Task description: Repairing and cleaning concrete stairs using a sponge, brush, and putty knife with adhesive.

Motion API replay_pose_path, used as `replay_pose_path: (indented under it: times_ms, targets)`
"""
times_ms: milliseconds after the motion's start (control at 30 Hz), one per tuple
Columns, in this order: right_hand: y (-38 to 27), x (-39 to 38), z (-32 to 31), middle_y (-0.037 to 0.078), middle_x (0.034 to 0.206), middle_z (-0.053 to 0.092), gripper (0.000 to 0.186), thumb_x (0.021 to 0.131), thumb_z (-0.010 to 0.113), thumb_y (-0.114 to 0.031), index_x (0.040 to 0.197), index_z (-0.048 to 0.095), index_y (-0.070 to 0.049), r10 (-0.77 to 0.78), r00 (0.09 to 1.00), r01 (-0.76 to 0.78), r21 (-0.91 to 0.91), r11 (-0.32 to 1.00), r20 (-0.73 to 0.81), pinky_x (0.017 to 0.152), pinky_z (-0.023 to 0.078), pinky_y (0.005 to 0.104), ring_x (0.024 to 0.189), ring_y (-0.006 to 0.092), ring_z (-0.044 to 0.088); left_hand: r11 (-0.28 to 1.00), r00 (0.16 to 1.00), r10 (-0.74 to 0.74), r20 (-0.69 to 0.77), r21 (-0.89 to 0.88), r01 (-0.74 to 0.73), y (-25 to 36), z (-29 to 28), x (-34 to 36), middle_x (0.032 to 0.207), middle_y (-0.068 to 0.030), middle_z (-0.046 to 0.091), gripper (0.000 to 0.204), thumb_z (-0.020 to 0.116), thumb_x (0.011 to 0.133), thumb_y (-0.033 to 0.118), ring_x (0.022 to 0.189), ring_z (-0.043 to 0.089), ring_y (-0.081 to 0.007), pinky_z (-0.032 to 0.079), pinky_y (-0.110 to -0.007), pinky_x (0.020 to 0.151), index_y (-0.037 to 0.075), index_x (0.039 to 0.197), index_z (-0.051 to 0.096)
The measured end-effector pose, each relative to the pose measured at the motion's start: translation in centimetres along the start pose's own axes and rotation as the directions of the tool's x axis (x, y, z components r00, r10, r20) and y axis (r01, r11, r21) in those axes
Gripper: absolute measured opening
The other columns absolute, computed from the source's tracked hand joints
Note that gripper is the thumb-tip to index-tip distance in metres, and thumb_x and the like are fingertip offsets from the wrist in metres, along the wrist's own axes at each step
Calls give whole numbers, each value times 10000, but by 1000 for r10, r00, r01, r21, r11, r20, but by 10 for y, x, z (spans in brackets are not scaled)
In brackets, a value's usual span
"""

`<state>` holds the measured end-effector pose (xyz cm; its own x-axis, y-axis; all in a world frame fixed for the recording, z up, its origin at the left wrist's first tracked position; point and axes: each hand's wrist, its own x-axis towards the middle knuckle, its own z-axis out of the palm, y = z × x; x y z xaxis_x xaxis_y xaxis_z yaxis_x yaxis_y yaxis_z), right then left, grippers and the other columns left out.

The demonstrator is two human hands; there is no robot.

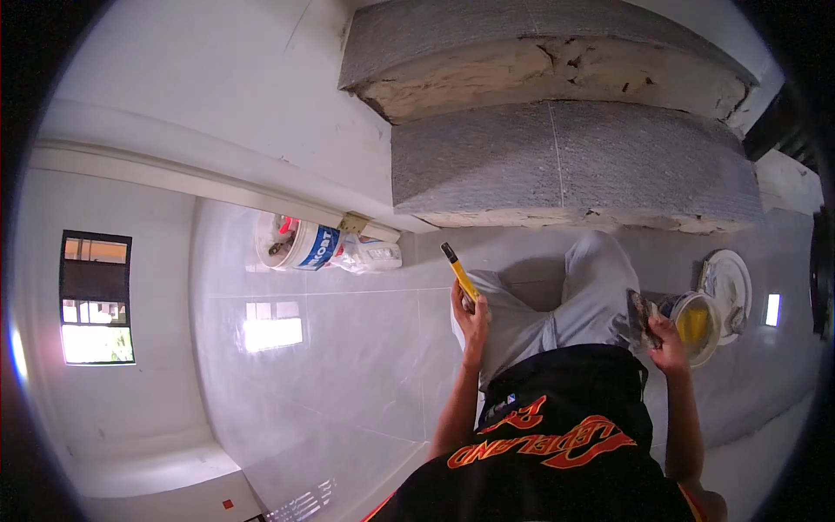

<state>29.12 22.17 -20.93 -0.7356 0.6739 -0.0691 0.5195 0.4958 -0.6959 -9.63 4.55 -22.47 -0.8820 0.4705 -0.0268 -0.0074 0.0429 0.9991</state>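
My left hand [472, 324] is closed around the lower end of a slim yellow tool with a black end [463, 274], which points up and away over the floor beside my left knee. Its exact kind is not clear. Over by my right knee, my right hand [668, 345] grips a stained putty knife [642, 320], its broad greyish blade turned toward my leg. Just beyond that hand stands a round bucket [711, 324], yellow inside. The bucket's near left side is partly hidden by the hand and the putty knife.
Ahead rise grey steps [487, 161] with rough, unfinished front faces. A white round lid [727, 283] smeared with residue lies behind the yellow-lined bucket. Left, by the wall's corner, a white bucket [291, 244] rests on its side beside a clear plastic bag [370, 255]. Glossy grey tiles [348, 357] cover the floor.
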Motion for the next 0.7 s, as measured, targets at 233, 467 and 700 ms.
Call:
replay_pose_path:
  times_ms: [233, 467, 700]
  targets:
    - [31, -68, -21, 75, 1046, 507, 446, 778, 634, -306, 1084, 500, -11, 186, 982, -183, 149, 972, -6, 886, 376, 318, 986, 186, 490, 994, 999, 26, -21, 107, -24, -9, -13, 3, 1089, -87, 492, 577, 588, 771, 125, 835, 519, -138, 452, -268, 712, 55, 1290, 347]
    - [147, -212, -9, 26, 858, 544, 287, 776, 624, -251, 948, 525, -44, 465, 824, -552, 644, 530, 324, 616, 474, 299, 737, 170, 559, 984, 993, 119, -12, 137, -116, -21, -6, 5, 1126, -115, 478, 607, 598, 778, 137, 887, 529, -173, 461, -295, 759, 83, 1313, 317]
    - [142, -227, 31, 8, 725, 519, 279, 762, 589, -379, 835, 555, -112, 617, 473, -828, 556, 68, 629, 464, 375, 289, 536, 135, 449, 999, 999, 35, -18, 2, -35, -5, -8, 0, 1231, -117, 412, 600, 558, 796, 95, 1083, 449, -212, 423, -321, 856, 63, 1329, 285]
